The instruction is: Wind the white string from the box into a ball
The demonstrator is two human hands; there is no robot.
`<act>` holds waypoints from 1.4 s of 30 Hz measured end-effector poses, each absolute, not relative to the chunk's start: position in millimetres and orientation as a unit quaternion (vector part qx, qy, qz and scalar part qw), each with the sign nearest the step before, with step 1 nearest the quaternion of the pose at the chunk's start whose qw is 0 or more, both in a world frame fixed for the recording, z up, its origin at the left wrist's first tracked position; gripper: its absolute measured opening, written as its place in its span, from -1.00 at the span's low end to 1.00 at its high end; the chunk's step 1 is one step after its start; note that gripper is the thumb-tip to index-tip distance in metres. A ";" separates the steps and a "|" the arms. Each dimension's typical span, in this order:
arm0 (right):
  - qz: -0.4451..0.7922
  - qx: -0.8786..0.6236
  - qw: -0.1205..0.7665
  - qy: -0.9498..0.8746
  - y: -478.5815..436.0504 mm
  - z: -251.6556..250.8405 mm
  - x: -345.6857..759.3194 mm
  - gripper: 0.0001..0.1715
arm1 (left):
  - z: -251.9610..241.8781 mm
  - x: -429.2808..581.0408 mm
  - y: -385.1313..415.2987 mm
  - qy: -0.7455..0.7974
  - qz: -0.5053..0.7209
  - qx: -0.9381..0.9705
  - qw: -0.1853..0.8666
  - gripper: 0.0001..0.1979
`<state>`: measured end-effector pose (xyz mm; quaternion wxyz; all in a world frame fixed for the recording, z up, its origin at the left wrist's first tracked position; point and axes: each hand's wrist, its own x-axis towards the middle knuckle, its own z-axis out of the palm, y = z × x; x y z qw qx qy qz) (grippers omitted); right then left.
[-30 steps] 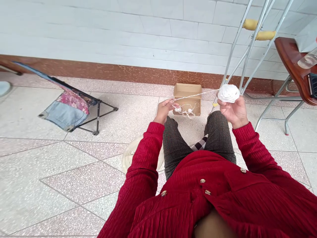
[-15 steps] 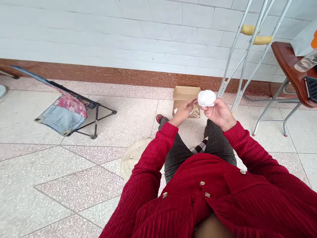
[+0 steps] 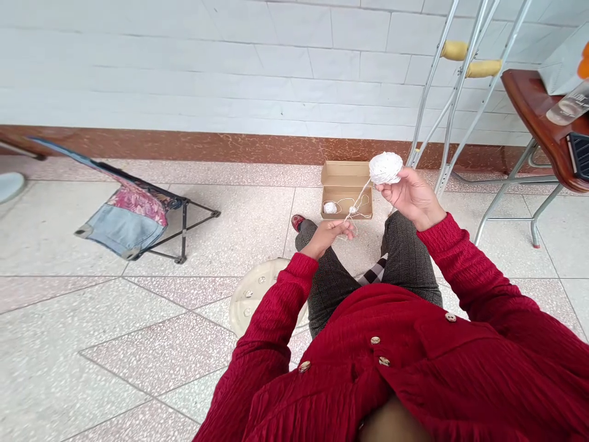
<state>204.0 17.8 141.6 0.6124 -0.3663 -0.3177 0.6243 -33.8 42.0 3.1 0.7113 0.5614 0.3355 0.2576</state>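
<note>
A ball of white yarn (image 3: pixel 385 167) is up in my right hand (image 3: pixel 411 195), the fingers closed on its lower right side. From the ball a strand of yarn (image 3: pixel 359 199) runs down and left, taut, to my left hand (image 3: pixel 332 236). The fingers of that hand are pinched on the strand, and a loose bit of it dangles below them. Beyond, on the floor, lies an opened cardboard box (image 3: pixel 346 174). A smaller white yarn ball (image 3: pixel 330 207) sits at its left, with loops of yarn and another small white bundle (image 3: pixel 353 210) to the right.
A folding chair (image 3: pixel 124 218) stands on the left. Metal crutches (image 3: pixel 448 107) lean on the tiled wall (image 3: pixel 294 80). At right, a wooden-topped stool (image 3: pixel 529 110) carries a plastic bottle (image 3: pixel 568 107) and a dark object. A round beige stool (image 3: pixel 257 288) is beside my left leg.
My left hand has moved down and toward me from near the ball, drawing out a strand of yarn. The right hand has lifted the ball slightly.
</note>
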 end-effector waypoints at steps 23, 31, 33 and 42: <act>0.635 -0.351 0.537 -0.431 32.0 167.4 178.6 -0.49 | 90.2 22.4 79.3 0.360 0.452 0.635 0.513 -0.65; 0.591 -0.347 0.587 -0.431 66.6 176.3 224.0 -0.46 | 86.5 6.7 46.7 0.376 0.344 0.661 0.551 -0.59; 0.588 -0.344 0.590 -0.434 73.3 168.4 229.5 -0.45 | 88.5 -2.1 41.3 0.389 0.322 0.669 0.546 -0.59; 0.618 -0.303 0.592 -0.419 83.7 161.2 243.7 -0.50 | 90.7 -3.0 36.8 0.404 0.263 0.757 0.441 -0.62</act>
